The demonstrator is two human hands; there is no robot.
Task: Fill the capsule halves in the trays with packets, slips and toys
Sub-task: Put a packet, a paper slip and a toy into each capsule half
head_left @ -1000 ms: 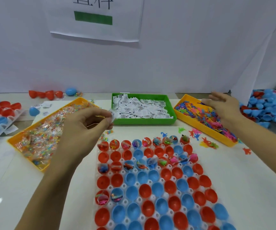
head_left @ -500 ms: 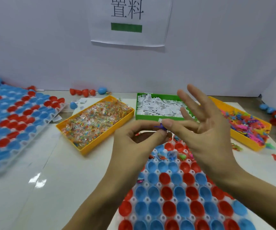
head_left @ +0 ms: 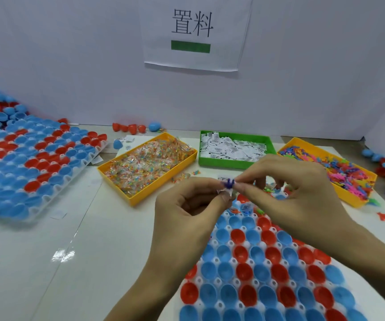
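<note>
Far left there's a full tray [head_left: 34, 167] of red and blue capsule halves sitting on the surface [head_left: 48, 262]. Next over is the yellow bin of packets [head_left: 147, 165]: little clear crinkly bags with coloured bits inside. I'd guess they're feather-light and slippery, so grab one by an edge or corner and don't scoop from the top.

Then the left hand [head_left: 187, 218], fingers [head_left: 221, 195] curled in and pinching a white slip plus what may be a packet against the thumb. Hard to tell exactly what's in the bundle since it's mostly hidden. Right at that pinch sits the toy [head_left: 229, 183], a tiny purple spiky thing, held between both hands just above the far rows of the near tray [head_left: 268, 274].

Behind the hands is the green bin of slips [head_left: 233, 149]. Thin paper, basically weightless, probably sticks together, so peel one off by the edge.

The right hand [head_left: 302, 200] meets the left, thumb and index nipped onto the toy, other fingers loosely curled. The toy looks like soft rubbery plastic with thin limbs, so I'd hold it by the body rather than a leg.

Far right is the yellow bin of toys [head_left: 335, 170], all tangled together, so expect extras to come along when you pull one.
</note>
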